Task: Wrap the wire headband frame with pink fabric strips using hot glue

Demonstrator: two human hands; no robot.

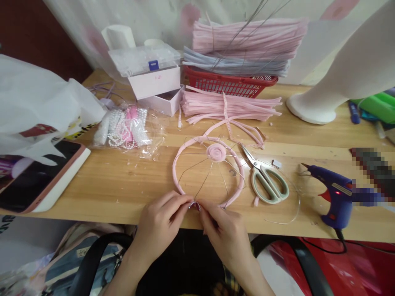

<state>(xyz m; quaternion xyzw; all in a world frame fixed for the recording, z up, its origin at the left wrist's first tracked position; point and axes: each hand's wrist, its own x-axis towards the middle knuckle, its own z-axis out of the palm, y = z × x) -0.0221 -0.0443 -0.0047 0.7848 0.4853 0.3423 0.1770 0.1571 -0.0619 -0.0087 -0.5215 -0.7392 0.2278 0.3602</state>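
A pink wrapped hoop [179, 164] lies on the wooden table [123, 185], with thin wires running from its rim to a pink fabric rose [216, 153] near its far side. My left hand [160, 224] and my right hand [224, 230] meet at the hoop's near edge. Both pinch a small bent piece of wire [194, 204] there, fingers closed on it.
Scissors [267, 179] and a blue glue gun [335, 193] lie to the right. Pink strips [228, 107], a red basket [228, 84], a white mannequin base [321, 107], pink boxes [154, 82], bagged beads [126, 127], a phone [40, 176] and a white bag [33, 107] surround them.
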